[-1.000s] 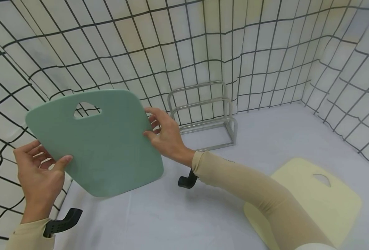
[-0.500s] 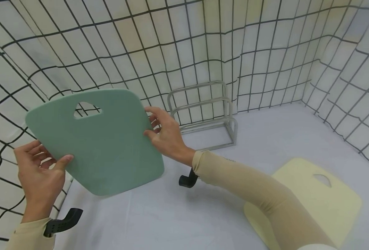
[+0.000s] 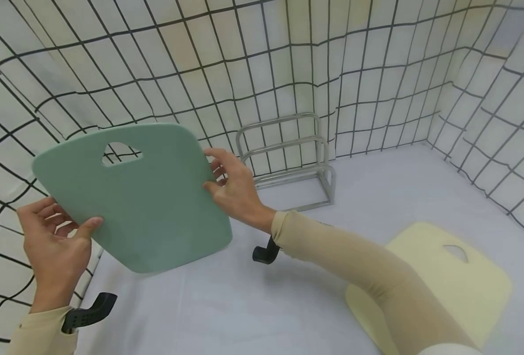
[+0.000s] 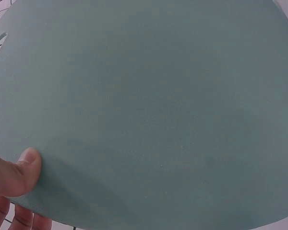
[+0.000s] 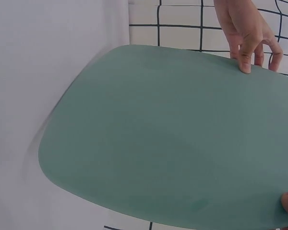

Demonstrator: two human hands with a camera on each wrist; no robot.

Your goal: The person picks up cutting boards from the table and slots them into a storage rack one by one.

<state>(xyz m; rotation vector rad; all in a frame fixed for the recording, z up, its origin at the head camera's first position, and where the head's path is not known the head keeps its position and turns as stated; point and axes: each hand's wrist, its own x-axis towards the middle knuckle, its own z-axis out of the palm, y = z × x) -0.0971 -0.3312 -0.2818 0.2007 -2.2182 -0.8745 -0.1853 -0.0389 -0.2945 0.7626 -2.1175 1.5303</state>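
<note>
Head view: left hand (image 3: 57,249) and right hand (image 3: 236,190) pinch a tilted green board (image 3: 151,207) above the desk (image 3: 208,315); the latter partly hides a metal rack (image 3: 288,144), its sleeve (image 3: 346,254) a yellow board (image 3: 448,281).

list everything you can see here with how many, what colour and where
green board: 1, green, between the two hands
yellow board: 1, pale yellow, lying on the table at the right, partly under the right arm in the head view
rack: 1, silver, on the table near the back grid
table: 1, whitish, below everything
grid: panels hard to count, dark lines over white, behind and at both sides
mounts: 2, black, one at each wrist
sleeves: 2, tan, on the forearms
left hand: 1, bare, holding the green board's left edge
right hand: 1, bare, holding its right edge
</note>
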